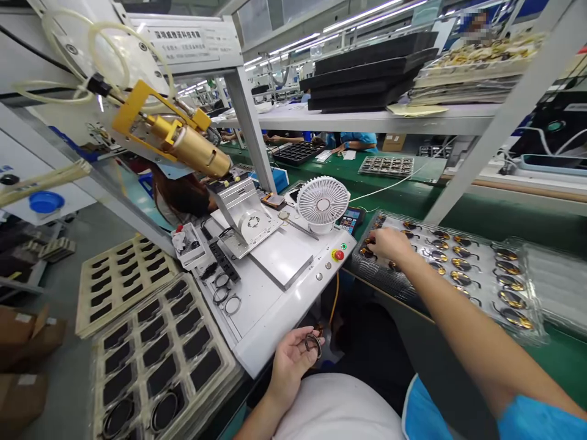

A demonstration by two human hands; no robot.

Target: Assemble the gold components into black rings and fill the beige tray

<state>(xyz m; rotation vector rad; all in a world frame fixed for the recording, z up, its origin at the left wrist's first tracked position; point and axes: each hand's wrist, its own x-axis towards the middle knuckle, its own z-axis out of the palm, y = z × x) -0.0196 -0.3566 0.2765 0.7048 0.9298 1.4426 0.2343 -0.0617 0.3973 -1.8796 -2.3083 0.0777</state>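
Right hand (389, 246) nearer: small dark part (365, 251) just left of its fingers, frame right; grip unclear. Left hand (292, 359) clamped on ring (319, 348), lower centre.

A factory assembly floor. A bench machine (251, 221) stands near left, a parts tray (487, 282) lies right, strip lights (362, 15) run far back.

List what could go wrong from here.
1. The left hand holds a dark ring in its fingers, off the bench; a slip could drop it.
2. The right hand reaches among closely set parts in the tray; it might knock neighbours out of place.
3. Loose rings lie near the bench's left edge; a bump could send one off.
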